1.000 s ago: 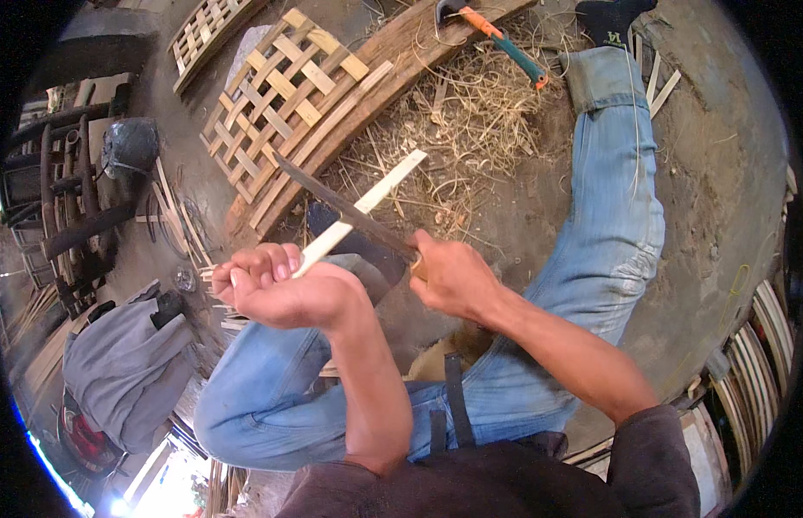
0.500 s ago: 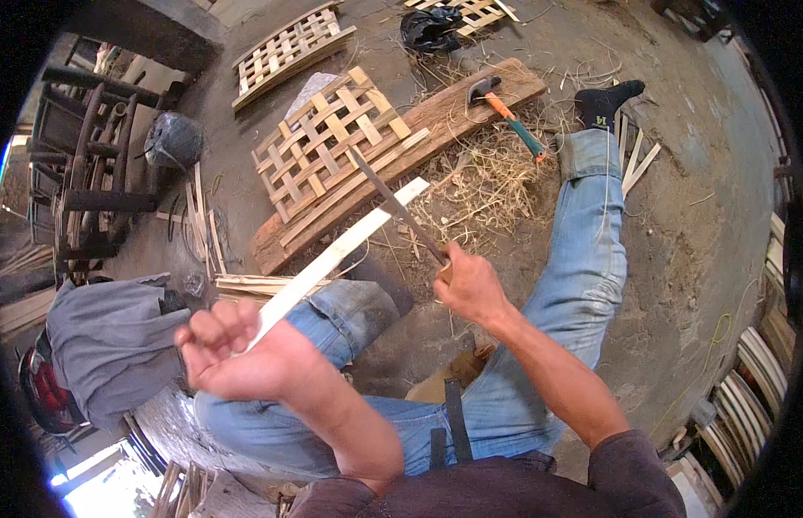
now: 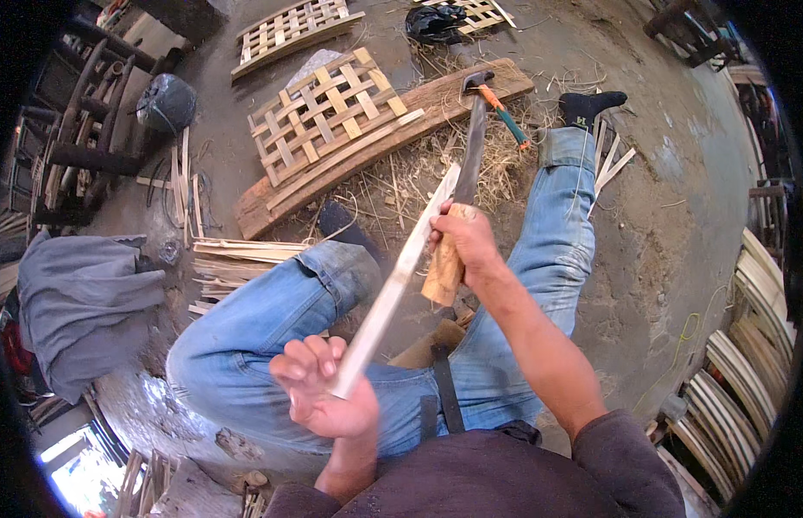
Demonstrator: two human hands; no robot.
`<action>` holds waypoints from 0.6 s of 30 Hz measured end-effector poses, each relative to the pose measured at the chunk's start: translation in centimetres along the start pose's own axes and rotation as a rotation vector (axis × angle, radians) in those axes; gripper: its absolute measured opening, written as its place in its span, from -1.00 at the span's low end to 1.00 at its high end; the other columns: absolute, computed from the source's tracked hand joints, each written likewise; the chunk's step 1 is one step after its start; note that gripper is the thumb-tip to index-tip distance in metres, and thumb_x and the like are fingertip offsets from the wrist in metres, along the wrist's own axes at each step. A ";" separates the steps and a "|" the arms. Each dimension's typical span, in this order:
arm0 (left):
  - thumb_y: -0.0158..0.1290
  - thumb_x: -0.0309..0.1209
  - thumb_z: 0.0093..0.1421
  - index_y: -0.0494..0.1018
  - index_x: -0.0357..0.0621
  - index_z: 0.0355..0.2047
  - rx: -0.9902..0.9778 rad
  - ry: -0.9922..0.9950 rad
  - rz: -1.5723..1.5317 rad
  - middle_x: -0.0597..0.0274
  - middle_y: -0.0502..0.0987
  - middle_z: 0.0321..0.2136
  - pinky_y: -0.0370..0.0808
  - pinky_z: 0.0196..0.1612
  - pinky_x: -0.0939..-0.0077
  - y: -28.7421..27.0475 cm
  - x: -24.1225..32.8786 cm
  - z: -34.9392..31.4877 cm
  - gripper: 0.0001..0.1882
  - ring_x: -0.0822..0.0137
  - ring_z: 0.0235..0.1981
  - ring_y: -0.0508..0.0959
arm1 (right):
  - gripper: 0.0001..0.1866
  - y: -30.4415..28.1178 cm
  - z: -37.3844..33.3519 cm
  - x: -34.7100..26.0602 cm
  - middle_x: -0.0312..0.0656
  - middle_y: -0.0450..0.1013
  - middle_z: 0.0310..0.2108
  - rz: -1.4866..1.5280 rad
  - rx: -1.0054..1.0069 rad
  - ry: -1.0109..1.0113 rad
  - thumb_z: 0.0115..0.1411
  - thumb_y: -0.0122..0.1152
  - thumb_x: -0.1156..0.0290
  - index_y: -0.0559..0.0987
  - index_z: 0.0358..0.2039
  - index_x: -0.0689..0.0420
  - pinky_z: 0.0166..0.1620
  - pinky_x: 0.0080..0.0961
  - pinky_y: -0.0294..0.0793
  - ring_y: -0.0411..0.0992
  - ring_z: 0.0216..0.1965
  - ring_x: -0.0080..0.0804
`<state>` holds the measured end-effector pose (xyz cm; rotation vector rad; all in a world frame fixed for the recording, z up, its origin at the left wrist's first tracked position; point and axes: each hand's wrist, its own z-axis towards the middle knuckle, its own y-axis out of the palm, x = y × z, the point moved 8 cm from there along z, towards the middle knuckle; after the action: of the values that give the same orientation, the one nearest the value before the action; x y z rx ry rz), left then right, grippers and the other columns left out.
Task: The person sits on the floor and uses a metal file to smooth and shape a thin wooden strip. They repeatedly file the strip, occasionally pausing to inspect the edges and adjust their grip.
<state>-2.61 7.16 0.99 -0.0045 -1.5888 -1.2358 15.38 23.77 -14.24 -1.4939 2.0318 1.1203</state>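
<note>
The left hand (image 3: pixel 328 410) is palm up and blurred, fingers loosely curled beside the lower end of a pale wooden strip (image 3: pixel 397 281); how firmly it grips, I cannot tell. The strip slants up to the right hand (image 3: pixel 466 242), whose fingers close around a knife's wooden handle (image 3: pixel 443 274) and touch the strip, the blade (image 3: pixel 473 164) pointing away. A dark round bag (image 3: pixel 166 102) and a black plastic bag (image 3: pixel 434 22) hide their contents. Across the earthen floor (image 3: pixel 643 207) are grey cloth (image 3: pixel 86 302), bundled strips (image 3: pixel 246 250), a woven panel (image 3: pixel 328 108) on a thick plank (image 3: pixel 440 102), shavings (image 3: pixel 418 186), a hammer (image 3: pixel 506 121) and stacked curved strips (image 3: pixel 721 414).
</note>
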 end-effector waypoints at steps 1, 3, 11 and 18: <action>0.04 -0.07 0.19 0.28 -0.05 -0.17 -0.139 -0.175 -0.101 0.27 0.27 -0.29 0.32 -0.03 0.32 -1.5 -0.6 -0.7 -0.62 0.38 -0.21 0.34 | -0.73 -0.8 0.1 -0.9 -0.21 0.45 -0.48 -0.038 0.011 -0.037 0.00 0.27 0.58 0.41 -0.28 0.19 -0.47 -0.50 0.50 0.46 -0.57 -0.46; 0.04 -0.04 0.20 0.28 -0.09 -0.04 -0.057 -0.527 0.264 0.22 0.31 -0.17 0.31 0.06 0.28 -4.7 -1.5 -1.5 -0.52 0.33 -0.06 0.35 | -0.73 -0.7 -1.0 -3.2 -0.22 0.45 -0.48 -0.173 -0.004 -0.088 -0.01 0.26 0.60 0.41 -0.28 0.19 -0.46 -0.51 0.49 0.45 -0.57 -0.48; -0.23 -0.23 0.42 0.26 -0.25 0.11 -0.444 -1.206 0.404 0.24 0.45 -0.36 0.42 -0.39 0.66 -2.5 -8.1 -6.8 -0.60 0.49 -0.44 0.47 | -0.69 2.0 -4.1 -5.6 -0.04 0.50 -0.45 -0.870 -0.007 -0.407 0.05 0.29 0.41 0.42 -0.24 0.25 -0.40 -0.33 0.49 0.51 -0.49 -0.20; -0.25 -0.29 0.42 0.35 -0.27 -0.06 -0.320 -1.303 0.370 0.33 0.36 -0.55 0.25 -0.59 0.67 -4.2 -8.0 -7.6 -0.69 0.58 -0.65 0.30 | -0.63 0.7 -13.2 -2.8 -0.07 0.48 -0.44 -1.850 -0.420 -0.434 -0.01 0.36 0.32 0.46 -0.24 0.18 -0.35 -0.28 0.51 0.52 -0.40 -0.08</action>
<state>3.82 4.38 -8.50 -1.4952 -2.2377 -1.1958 17.73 15.35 -3.95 -2.0382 -0.2883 0.7442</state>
